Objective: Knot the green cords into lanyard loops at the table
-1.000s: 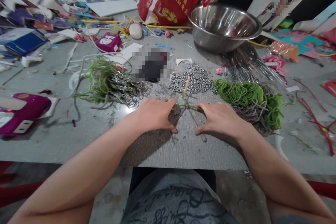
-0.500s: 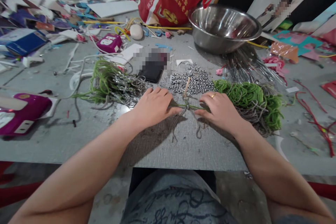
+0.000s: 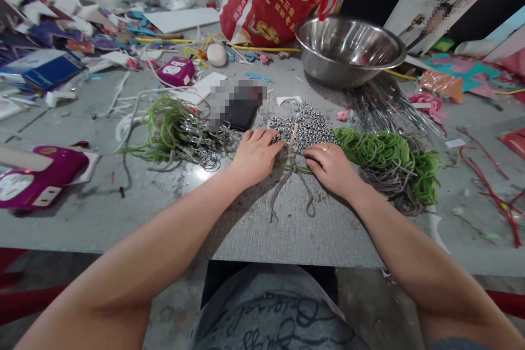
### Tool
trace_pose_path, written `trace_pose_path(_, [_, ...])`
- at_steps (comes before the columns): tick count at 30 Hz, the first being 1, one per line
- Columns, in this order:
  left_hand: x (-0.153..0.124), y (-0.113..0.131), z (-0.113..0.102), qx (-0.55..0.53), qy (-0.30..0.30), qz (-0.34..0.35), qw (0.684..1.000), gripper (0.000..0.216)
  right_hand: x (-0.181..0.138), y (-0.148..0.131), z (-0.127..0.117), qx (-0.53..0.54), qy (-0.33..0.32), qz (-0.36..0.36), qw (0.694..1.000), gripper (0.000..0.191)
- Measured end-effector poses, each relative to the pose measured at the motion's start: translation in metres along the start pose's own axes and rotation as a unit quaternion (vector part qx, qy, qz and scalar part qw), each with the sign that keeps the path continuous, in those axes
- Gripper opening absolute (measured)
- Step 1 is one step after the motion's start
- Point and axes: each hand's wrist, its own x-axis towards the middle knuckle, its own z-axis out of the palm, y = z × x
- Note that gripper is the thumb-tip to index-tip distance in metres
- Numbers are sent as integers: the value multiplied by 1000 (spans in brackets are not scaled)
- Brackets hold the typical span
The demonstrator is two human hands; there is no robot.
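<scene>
Green and grey cord knotted into a small bundle (image 3: 292, 168) is lying at the middle of the grey textured table (image 3: 246, 224), its grey tails (image 3: 279, 194) trailing toward the near edge. A thin wooden stick (image 3: 293, 135) is standing up just behind it.

The work is looking partway through. On the left, a heap of green cords with silver metal rings fitted (image 3: 176, 131) is sitting apart as made-up pieces. On the right, a larger heap of loose green and grey cords (image 3: 385, 156) is waiting bare, and a spread of small silver metal beads (image 3: 311, 126) is lying just behind the hands.

Both forearms are reaching in from the near edge and converging on the bundle. The left hand (image 3: 256, 156) is resting palm down, fingers close together, tips touching the edge of the beads. The right hand (image 3: 330, 167), wearing a ring, is mirroring it, fingers pressed together beside the stick. Both thumbs are tucking underneath, so I cannot tell whether either is pinching the cord.
</scene>
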Motion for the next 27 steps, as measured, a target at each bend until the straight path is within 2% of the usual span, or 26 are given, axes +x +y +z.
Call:
trace_pose_path(13, [-2,0,-11,24,-1,3,1000,14,-4,0,-3,1,10,4,1000,17])
trace_pose_path(19, [-2,1,-11,31,-12,16,999,14,-4,-2,-5,4,15,-1,1000,18])
trace_pose_path(27, [-2,1,-8,34,5,15,999,20,-4,-4,-9,13,31,3,999,18])
